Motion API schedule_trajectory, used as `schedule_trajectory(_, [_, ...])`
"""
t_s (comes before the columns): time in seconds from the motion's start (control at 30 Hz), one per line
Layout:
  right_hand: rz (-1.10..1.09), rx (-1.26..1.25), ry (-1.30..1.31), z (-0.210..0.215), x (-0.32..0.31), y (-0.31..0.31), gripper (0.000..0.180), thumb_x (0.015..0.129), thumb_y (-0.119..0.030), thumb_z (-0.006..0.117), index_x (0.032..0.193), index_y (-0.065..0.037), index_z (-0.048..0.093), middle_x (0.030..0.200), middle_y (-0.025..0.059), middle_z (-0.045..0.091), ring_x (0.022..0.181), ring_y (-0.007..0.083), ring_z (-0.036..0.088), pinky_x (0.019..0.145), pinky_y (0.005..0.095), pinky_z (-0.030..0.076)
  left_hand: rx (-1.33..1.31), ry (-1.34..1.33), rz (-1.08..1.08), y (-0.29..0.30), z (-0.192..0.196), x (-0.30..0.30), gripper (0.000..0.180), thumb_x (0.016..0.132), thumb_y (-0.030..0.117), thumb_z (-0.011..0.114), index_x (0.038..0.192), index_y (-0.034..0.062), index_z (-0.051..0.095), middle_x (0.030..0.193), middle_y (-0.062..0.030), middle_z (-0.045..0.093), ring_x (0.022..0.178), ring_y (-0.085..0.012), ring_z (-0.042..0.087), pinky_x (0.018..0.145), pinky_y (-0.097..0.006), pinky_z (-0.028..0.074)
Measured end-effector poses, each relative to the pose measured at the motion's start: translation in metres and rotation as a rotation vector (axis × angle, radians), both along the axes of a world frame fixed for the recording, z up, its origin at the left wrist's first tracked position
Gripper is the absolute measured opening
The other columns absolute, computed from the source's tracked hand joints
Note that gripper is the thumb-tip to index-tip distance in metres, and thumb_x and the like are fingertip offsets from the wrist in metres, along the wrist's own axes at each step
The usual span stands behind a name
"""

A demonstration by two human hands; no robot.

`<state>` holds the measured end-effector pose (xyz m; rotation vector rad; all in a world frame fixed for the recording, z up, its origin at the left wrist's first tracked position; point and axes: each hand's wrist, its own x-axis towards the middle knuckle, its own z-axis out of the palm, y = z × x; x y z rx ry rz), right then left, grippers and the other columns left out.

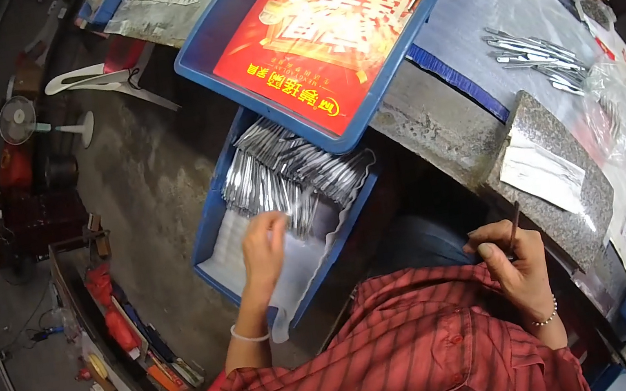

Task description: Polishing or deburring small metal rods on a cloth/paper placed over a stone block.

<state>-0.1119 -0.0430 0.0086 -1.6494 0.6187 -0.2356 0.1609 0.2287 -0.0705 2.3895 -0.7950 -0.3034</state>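
My left hand (262, 247) reaches down into a blue crate (208, 234) lined with clear plastic. Its fingers rest at the near edge of a heap of slim silver metal pieces (284, 169); whether it grips any I cannot tell. My right hand (517, 265) is held near my body beside the grey stone slab (563, 154) and pinches a thin dark stick (514, 226) upright between its fingers. A red striped shirt covers my chest below.
A second blue tray (236, 34) with a red printed sheet and more silver pieces sits above the crate. Loose silver pieces (538, 58) lie on the worktable. A white plastic chair (103, 77), a small fan (19, 120) and a cluttered shelf (120, 352) stand at left.
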Motion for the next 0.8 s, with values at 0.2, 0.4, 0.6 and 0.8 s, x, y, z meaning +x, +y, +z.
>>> schedule_trajectory(0.2, [0.046,-0.058,0.061,0.005,0.001,0.006,0.012,0.088,-0.007,0.065,0.096,0.002,0.065,0.077,0.0130,0.066,0.061,0.0197,0.062,0.056,0.0283,0.047,0.063,-0.398,0.159,0.032,-0.061,0.038,0.010,0.091,0.012,0.060,0.090,0.0023,0.063,0.087,-0.0155,0.064,0.083,-0.0343,0.060,0.074,-0.043,0.046])
schedule_trajectory(0.4, [0.093,-0.114,0.090,0.006,-0.004,0.003,0.014,0.086,-0.008,0.067,0.097,0.001,0.066,0.080,0.0151,0.066,0.063,0.0261,0.063,0.057,0.0302,0.048,0.147,-0.464,0.095,0.027,-0.074,0.034,0.006,0.087,0.011,0.062,0.089,0.0053,0.062,0.083,-0.0110,0.062,0.081,-0.0324,0.059,0.072,-0.043,0.044])
schedule_trajectory(0.6, [0.153,-0.203,0.004,0.006,-0.015,-0.009,0.017,0.088,-0.013,0.067,0.097,0.000,0.065,0.082,0.0156,0.064,0.069,0.0312,0.065,0.060,0.0356,0.051,0.047,-0.503,-0.025,0.003,-0.054,0.022,0.012,0.085,0.008,0.064,0.096,0.0024,0.063,0.086,-0.0127,0.061,0.080,-0.0328,0.058,0.072,-0.041,0.043])
schedule_trajectory(0.8, [-0.044,-0.193,-0.064,0.027,-0.056,-0.039,0.013,0.087,-0.011,0.066,0.098,-0.003,0.066,0.076,0.0116,0.065,0.064,0.0225,0.065,0.058,0.0313,0.049,-0.139,-0.347,-0.235,-0.074,0.048,-0.038,0.010,0.084,-0.006,0.060,0.094,-0.0023,0.062,0.087,-0.0123,0.061,0.078,-0.0245,0.060,0.070,-0.032,0.047])
